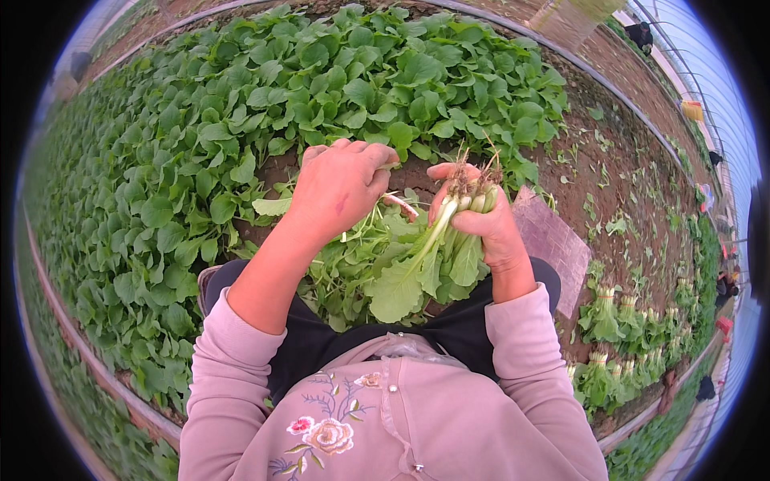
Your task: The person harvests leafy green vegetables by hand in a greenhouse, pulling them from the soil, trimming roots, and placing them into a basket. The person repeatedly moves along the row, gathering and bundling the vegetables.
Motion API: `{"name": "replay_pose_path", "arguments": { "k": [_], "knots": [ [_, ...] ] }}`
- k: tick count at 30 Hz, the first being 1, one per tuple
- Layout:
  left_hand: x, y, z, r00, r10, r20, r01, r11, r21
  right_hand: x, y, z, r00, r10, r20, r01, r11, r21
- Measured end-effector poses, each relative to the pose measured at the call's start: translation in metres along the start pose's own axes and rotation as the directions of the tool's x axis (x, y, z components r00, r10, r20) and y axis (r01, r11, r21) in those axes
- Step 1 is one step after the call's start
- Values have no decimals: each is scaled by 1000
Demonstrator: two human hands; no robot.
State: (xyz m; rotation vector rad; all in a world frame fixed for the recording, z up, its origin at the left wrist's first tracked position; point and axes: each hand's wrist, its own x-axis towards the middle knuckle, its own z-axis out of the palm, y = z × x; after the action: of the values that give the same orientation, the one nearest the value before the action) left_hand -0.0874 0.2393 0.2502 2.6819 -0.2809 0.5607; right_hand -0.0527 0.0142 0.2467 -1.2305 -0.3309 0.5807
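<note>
My right hand (478, 210) is closed around a bunch of leafy green vegetables (445, 240). Their pale stalks and soil-covered roots (472, 174) point up and away from me, while the leaves hang toward my lap. To the left of the bunch, my left hand (346, 183) is raised with its back to the camera and its fingers curled. A small pale green bit shows at its fingertips, but its palm is hidden. Between my hands lies a narrow pinkish-white piece (402, 205), too unclear to name. Loose greens (343, 276) lie below, between my knees.
Dense leafy plants (361, 78) grow ahead and to the left. A flat purplish board (550, 246) lies beside my right knee. Tied bunches of greens (604, 315) stand on the soil at right. A person (640, 37) is far off, near the greenhouse's plastic wall (710, 60).
</note>
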Motion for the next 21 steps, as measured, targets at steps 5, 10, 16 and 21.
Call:
{"name": "replay_pose_path", "arguments": {
  "k": [5,10,16,21],
  "knots": [
    [-12,23,2,983,-88,161,167,793,-587,3,5,2,997,-43,-64,49,995,91],
    [-11,41,6,904,-224,364,422,609,-672,4,19,-2,991,-58,-124,76,986,148],
    [-14,34,20,862,-248,442,507,405,-761,4,26,0,993,-24,-114,43,984,170],
    [-8,44,4,899,-246,363,408,772,-487,5,29,6,999,-38,-33,42,993,110]
  ]
}}
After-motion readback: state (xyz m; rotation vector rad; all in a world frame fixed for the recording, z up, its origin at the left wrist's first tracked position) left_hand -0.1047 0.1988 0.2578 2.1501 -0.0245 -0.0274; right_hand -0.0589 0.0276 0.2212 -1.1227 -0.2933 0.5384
